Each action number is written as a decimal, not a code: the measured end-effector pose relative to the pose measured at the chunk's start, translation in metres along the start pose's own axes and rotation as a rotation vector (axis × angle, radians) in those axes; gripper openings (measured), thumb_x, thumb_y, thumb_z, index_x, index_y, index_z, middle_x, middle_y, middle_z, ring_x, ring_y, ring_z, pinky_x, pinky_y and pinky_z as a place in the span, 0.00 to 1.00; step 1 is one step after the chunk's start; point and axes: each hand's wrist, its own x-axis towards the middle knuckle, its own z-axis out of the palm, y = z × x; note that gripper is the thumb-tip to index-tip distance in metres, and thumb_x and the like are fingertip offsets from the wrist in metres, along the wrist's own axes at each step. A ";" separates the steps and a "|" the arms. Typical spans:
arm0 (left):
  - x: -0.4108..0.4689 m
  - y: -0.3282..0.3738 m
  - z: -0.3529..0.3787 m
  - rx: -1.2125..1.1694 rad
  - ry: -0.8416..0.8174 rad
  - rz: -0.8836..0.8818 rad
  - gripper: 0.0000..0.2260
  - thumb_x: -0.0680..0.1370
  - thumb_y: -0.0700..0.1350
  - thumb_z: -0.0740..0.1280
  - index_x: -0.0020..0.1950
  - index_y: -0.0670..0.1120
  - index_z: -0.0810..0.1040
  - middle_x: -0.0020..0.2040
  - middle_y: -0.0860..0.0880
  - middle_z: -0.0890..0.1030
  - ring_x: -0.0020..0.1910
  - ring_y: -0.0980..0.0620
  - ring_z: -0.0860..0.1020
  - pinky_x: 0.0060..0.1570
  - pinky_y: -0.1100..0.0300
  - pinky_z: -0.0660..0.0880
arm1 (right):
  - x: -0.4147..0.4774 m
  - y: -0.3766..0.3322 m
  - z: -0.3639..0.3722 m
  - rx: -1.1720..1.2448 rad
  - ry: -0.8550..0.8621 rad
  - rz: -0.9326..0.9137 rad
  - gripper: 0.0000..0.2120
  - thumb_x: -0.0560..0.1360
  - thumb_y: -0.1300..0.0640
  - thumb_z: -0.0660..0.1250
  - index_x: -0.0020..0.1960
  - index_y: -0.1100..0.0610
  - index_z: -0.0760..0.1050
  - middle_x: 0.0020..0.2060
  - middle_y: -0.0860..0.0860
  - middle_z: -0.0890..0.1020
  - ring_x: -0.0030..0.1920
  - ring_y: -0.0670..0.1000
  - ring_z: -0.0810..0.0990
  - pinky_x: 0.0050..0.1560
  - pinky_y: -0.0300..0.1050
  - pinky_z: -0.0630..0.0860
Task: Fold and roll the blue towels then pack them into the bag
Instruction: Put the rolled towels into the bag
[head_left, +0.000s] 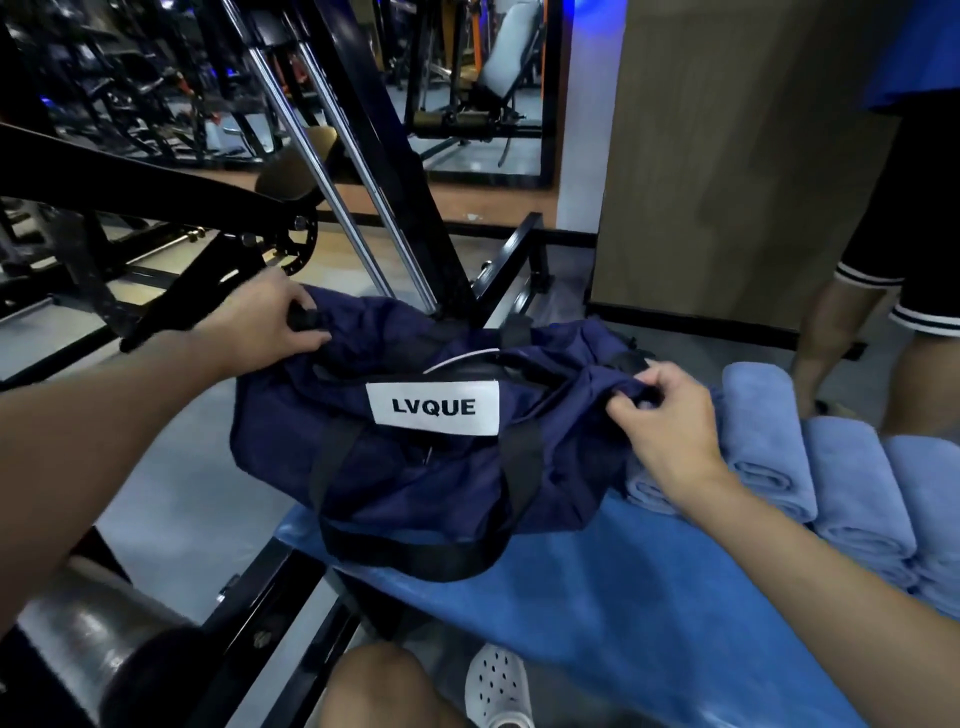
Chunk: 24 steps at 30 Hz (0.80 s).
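Several rolled blue towels (852, 483) lie unpacked at four o'clock of the bag (395, 467), whose ends the left hand (260, 322) and right hand (665, 415) grip with curled fingers, so packing seems not yet begun.

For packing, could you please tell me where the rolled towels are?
Head view, right side: rolled towels lie on the blue-covered bench, beside the navy bag.

Bag (415, 467) interior hidden; rightmost towel (930, 493) cropped.

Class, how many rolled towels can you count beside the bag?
3, side by side right of the bag: near towel, middle towel, far towel at the picture's edge. The right hand may hide another.
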 end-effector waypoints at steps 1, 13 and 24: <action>-0.001 0.003 -0.011 -0.010 0.041 -0.014 0.13 0.70 0.48 0.79 0.46 0.42 0.81 0.48 0.44 0.74 0.48 0.42 0.77 0.53 0.52 0.74 | 0.000 -0.009 -0.005 0.016 0.017 -0.027 0.05 0.70 0.66 0.69 0.39 0.62 0.74 0.33 0.50 0.76 0.32 0.43 0.70 0.34 0.34 0.68; -0.033 0.145 -0.065 -0.226 0.230 0.097 0.12 0.69 0.43 0.79 0.49 0.46 0.81 0.53 0.41 0.76 0.53 0.44 0.77 0.55 0.56 0.70 | -0.033 -0.051 -0.189 -0.028 0.195 -0.202 0.08 0.71 0.72 0.68 0.44 0.60 0.76 0.51 0.55 0.81 0.37 0.32 0.76 0.40 0.26 0.71; -0.056 0.382 -0.026 -0.583 0.112 0.317 0.17 0.67 0.53 0.80 0.51 0.48 0.83 0.49 0.49 0.81 0.50 0.53 0.78 0.51 0.63 0.69 | -0.095 -0.016 -0.434 -0.216 0.520 -0.032 0.13 0.74 0.64 0.70 0.45 0.46 0.75 0.52 0.53 0.82 0.44 0.37 0.80 0.49 0.34 0.78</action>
